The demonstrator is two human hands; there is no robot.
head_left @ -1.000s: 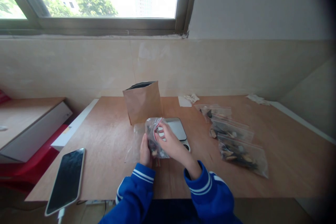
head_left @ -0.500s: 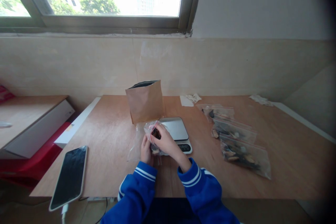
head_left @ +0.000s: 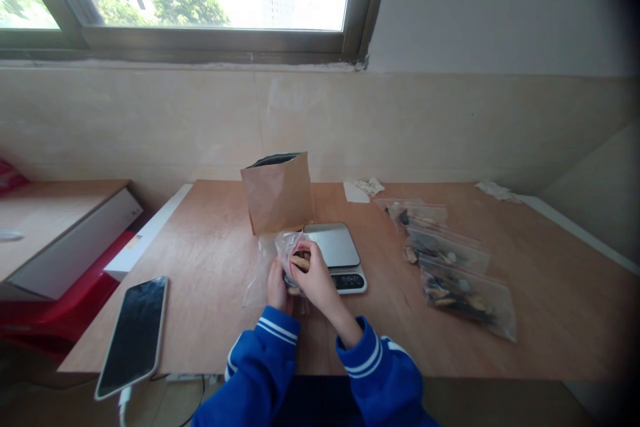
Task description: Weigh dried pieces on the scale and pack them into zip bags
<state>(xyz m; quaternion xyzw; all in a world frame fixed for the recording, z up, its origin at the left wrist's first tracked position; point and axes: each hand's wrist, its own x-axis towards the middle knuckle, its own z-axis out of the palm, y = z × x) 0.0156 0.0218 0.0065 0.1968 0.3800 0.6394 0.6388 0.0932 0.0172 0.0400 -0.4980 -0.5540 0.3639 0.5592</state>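
A clear zip bag point(head_left: 287, 245) with a red seal line is held between both hands, left of the kitchen scale point(head_left: 332, 244). My left hand point(head_left: 278, 285) is closed around the bag's left side and lower part. At the bag's mouth, my right hand point(head_left: 316, 275) pinches the edge, its fingers bent over the opening. Brown dried pieces point(head_left: 301, 261) show there, beside the right fingertips; their exact kind is unclear. Another clear plastic bag point(head_left: 257, 278) lies flat to the left, partly covered by my left hand. Behind stands an open brown paper bag point(head_left: 278, 195).
Several filled zip bags point(head_left: 467, 297) lie on the right of the wooden table point(head_left: 205, 267). A phone point(head_left: 134, 335) with a charging cable overhangs the front left edge. White paper point(head_left: 355, 192) and crumpled tissue point(head_left: 371, 187) are near the wall.
My right hand has shifted slightly at the bag's mouth, and light brown pieces now show beside its fingers. My left hand stays on the bag.
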